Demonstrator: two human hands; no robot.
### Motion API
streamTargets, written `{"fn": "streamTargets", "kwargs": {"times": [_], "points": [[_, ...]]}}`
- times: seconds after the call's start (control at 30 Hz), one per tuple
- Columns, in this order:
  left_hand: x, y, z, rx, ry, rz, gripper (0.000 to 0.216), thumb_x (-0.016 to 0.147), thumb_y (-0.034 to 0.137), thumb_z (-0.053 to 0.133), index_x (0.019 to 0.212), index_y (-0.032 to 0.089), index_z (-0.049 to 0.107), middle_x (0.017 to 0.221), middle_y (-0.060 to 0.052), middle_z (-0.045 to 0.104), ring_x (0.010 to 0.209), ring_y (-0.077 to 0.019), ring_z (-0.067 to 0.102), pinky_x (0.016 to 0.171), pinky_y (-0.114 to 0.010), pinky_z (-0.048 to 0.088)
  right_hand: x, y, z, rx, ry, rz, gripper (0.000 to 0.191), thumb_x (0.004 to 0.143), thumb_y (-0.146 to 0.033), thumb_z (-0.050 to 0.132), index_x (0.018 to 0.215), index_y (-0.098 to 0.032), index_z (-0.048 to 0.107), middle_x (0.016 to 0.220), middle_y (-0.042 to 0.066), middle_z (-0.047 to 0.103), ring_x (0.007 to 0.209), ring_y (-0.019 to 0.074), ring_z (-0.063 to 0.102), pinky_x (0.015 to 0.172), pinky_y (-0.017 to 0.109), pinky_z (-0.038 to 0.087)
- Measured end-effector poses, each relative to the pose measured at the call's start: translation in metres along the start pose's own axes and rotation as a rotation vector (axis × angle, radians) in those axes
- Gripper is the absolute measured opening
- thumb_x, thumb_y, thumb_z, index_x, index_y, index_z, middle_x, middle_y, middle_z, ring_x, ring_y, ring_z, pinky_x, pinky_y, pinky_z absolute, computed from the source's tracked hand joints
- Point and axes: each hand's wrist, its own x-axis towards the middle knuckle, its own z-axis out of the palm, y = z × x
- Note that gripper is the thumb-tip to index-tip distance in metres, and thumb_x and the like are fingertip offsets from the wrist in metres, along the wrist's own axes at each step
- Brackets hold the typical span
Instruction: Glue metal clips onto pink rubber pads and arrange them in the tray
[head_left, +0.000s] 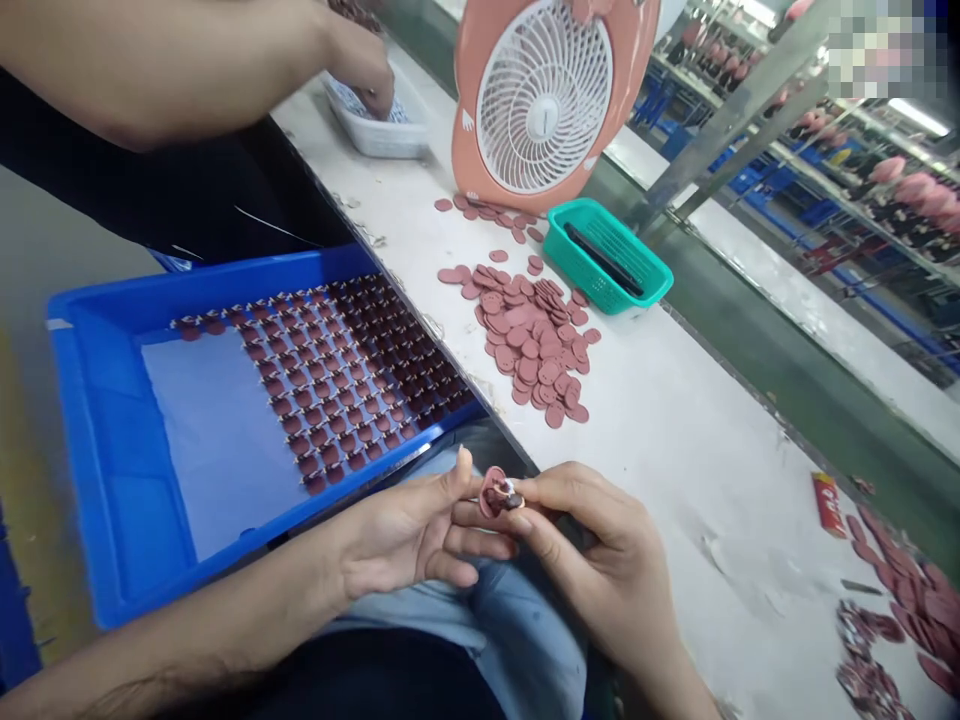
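Note:
Between the thumb and forefinger of my right hand (pixel 600 545) is a small reddish-brown oval piece (pixel 492 492) with dark, white and gold-coloured bits on it. The fingers of my left hand (pixel 431 530) rest against its left side and underside. That hand is palm up, its thumb raised off the piece and its fingers loosely apart. Beyond my hands, on the table, lies a heap of flat reddish-brown oval discs (pixel 532 335). At left, a blue tray (pixel 97 470) bears rows of small brown assembled pieces (pixel 330 400) on a pale sheet.
A pink-orange fan (pixel 469 125) stands on the white table (pixel 675 430), beside a green basket (pixel 600 285) holding a black object. Another person's hand (pixel 364 70) reaches into a white container (pixel 390 140). More discs (pixel 911 590) and shiny dark parts (pixel 862 660) lie at right near a red packet (pixel 828 505).

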Motion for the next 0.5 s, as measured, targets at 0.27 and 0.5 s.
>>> {"fn": "streamTargets", "kwargs": {"times": [0.27, 0.5], "points": [[-0.015, 0.012, 0.006, 0.226, 0.398, 0.628, 0.048, 0.052, 0.044, 0.100, 0.075, 0.016, 0.069, 0.072, -0.001, 0.065, 0.064, -0.0138, 0.058, 0.047, -0.020, 0.050, 0.016, 0.016, 0.051, -0.539, 0.278, -0.478, 0.037, 0.089, -0.005, 0.072, 0.123, -0.017, 0.069, 0.082, 0.006, 0.074, 0.068, 0.0166, 0.066, 0.061, 0.030, 0.054], [-0.022, 0.031, -0.017, 0.424, 0.590, 0.768, 0.041, 0.072, 0.054, 0.086, 0.079, 0.015, 0.072, 0.077, -0.007, 0.073, 0.066, -0.0163, 0.064, 0.055, -0.024, 0.051, 0.045, 0.020, 0.086, -0.503, 0.260, -0.622, 0.027, 0.085, -0.008, 0.078, 0.111, -0.014, 0.071, 0.075, 0.006, 0.074, 0.059, 0.0173, 0.066, 0.056, 0.032, 0.055]]}}
